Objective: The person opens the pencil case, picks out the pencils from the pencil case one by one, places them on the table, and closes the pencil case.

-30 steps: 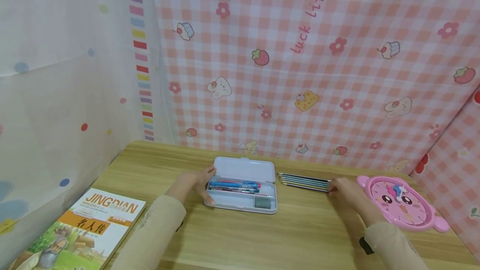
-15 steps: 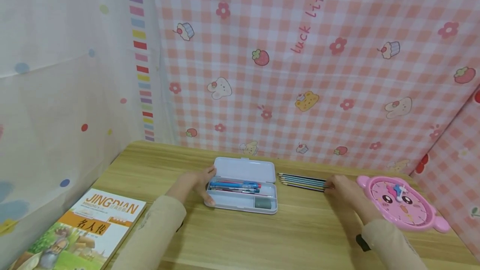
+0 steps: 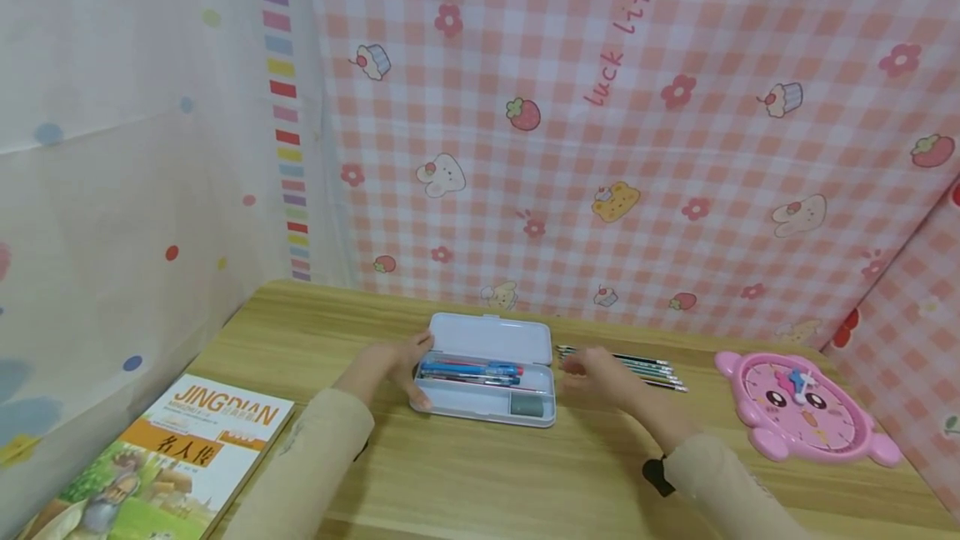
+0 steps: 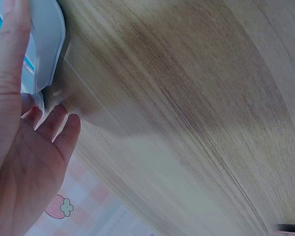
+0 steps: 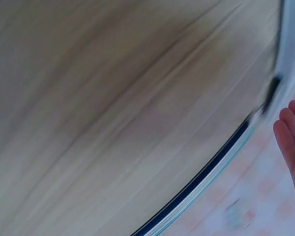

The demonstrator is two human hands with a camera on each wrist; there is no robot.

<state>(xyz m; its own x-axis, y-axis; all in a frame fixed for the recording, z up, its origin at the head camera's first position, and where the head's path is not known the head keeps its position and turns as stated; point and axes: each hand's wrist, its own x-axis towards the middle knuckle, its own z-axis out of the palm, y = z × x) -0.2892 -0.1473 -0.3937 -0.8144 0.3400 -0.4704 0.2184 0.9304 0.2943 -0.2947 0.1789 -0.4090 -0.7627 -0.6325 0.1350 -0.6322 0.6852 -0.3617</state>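
An open white pencil case point(image 3: 491, 338) lies on the wooden table, holding blue pens point(image 3: 468, 369) and a grey-green eraser point(image 3: 527, 404). My left hand point(image 3: 386, 365) holds the case's left end, thumb at the front corner and a finger by the raised lid. In the left wrist view, the other fingers point(image 4: 66, 135) stand loosely extended. My right hand point(image 3: 603, 377) is just right of the case, over the pointed ends of several pencils point(image 3: 652, 365) lying side by side. In the right wrist view its visible fingers point(image 5: 287, 140) are fairly straight, with nothing seen in them.
A pink clock point(image 3: 806, 407) with a cartoon face lies at the right. A book point(image 3: 168, 457) lies at the front left. A checked pink cloth point(image 3: 555, 148) hangs behind the table point(image 3: 480, 482).
My right hand has left the pencils' blunt ends and moved left along them to their points. Those blunt ends now show. The left hand and the pencil case stay in place.
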